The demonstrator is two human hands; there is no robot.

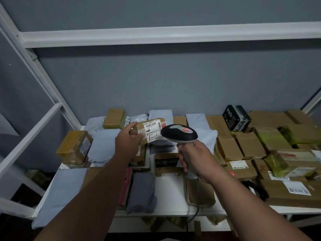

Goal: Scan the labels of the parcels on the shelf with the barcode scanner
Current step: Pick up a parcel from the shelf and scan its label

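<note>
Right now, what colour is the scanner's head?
Black with a grey top panel and a small red mark; the barcode scanner shows best in the head view.

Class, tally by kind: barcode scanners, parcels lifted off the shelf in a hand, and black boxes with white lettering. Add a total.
Barcode scanner: 1, gripped by the right hand
Lifted parcel: 1, held by the left hand
Black box: 1
Total: 3

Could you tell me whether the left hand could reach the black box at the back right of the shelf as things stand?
Probably not: the left hand grips a taped parcel, and the black box lies beyond the right hand holding the scanner.
</note>
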